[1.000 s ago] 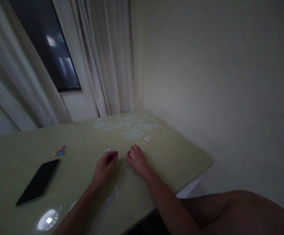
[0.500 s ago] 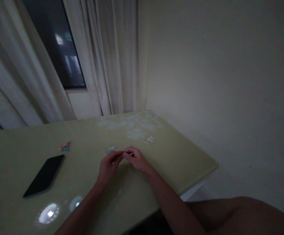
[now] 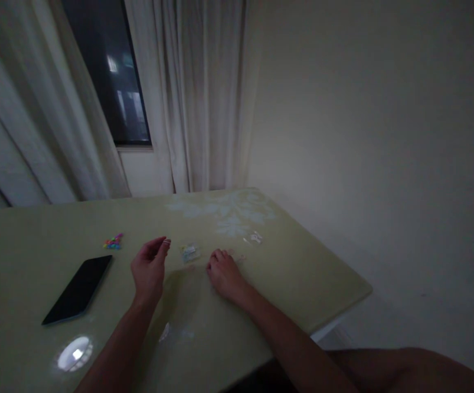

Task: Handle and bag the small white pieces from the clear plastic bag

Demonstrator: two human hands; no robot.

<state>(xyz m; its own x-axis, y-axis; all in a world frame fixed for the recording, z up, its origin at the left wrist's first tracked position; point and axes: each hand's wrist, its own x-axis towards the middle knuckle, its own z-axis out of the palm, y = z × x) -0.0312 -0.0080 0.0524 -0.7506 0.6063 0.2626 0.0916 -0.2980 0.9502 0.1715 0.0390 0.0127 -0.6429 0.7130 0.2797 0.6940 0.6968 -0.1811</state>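
In dim light my left hand (image 3: 149,268) is lifted a little over the pale green table (image 3: 310,284), its fingertips pinched together on something too small to make out. My right hand (image 3: 223,273) rests on the table with its fingers curled under. A small clear packet (image 3: 190,252) lies between the two hands, just beyond them. A second small clear packet (image 3: 254,238) lies farther right, past my right hand.
A black phone (image 3: 79,289) lies flat at the left, with a little heap of coloured beads (image 3: 113,243) behind it. A lamp's reflection (image 3: 74,355) shines near the front edge. Curtains and a dark window stand behind; the table's right edge is close.
My hands met fingertip to fingertip half a second ago. Now my left hand has drawn away to the left and my right hand has settled onto the table.
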